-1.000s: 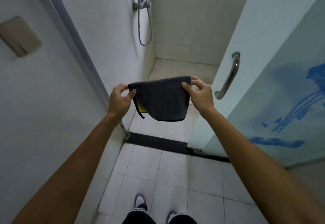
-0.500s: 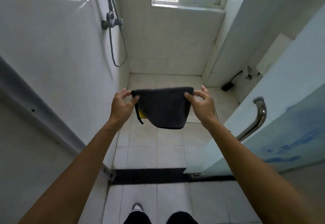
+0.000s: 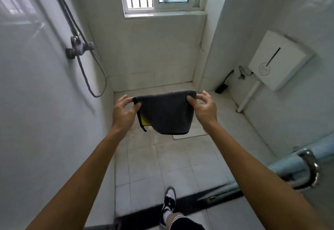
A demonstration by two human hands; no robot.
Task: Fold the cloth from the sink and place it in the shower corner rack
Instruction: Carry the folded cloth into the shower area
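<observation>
We've stepped over the sill into the shower; window now dead ahead of our hands. Left hand (image 3: 124, 111) and right hand (image 3: 205, 107) still pinch the folded cloth's (image 3: 165, 112) top corners, hanging between them. Rack not in view yet.

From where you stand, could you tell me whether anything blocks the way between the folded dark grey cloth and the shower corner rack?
The rack itself is not in view, so I cannot judge the whole path. The folded dark grey cloth hangs between the left hand and right hand, and the white tiled floor ahead shows no obstacle.
</observation>
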